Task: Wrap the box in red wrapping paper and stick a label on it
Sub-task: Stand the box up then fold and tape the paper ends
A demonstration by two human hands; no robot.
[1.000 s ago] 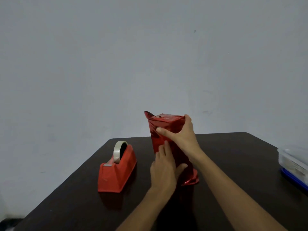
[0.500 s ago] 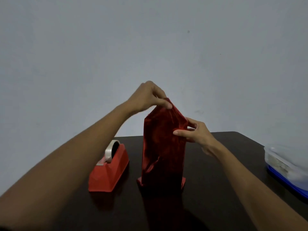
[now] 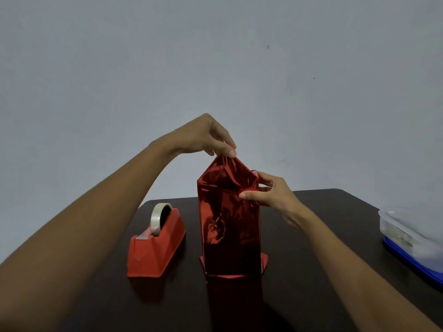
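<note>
Standing upright near the middle of a dark surface (image 3: 323,236), a tall box (image 3: 230,231) is covered on its visible front in shiny red wrapping paper (image 3: 225,178). The paper lies fairly flat down the front, with some creases. At the bottom, a narrow rim of paper flares out onto the surface around the base.

The top end is not closed. The loose paper rises above the box into a crumpled peak. The person's left hand (image 3: 203,137) reaches over from above and pinches the tip of that peak between thumb and fingertips. The right hand (image 3: 271,192) grips the upper right corner of the box, with the thumb on the front face and the fingers curled around the side, steadying it.

Just left of the box sits a red tape dispenser (image 3: 155,245) with a roll of clear tape, untouched. A lidded plastic container (image 3: 412,233) with a blue base sits at the far right edge, well apart from the box.

The wrapping looks well advanced: the sides appear done and the top end is being folded. What seems left is folding that end flat, taping it, perhaps tidying the base, and sticking on the label. No label can be seen on the box or on the surface.
</note>
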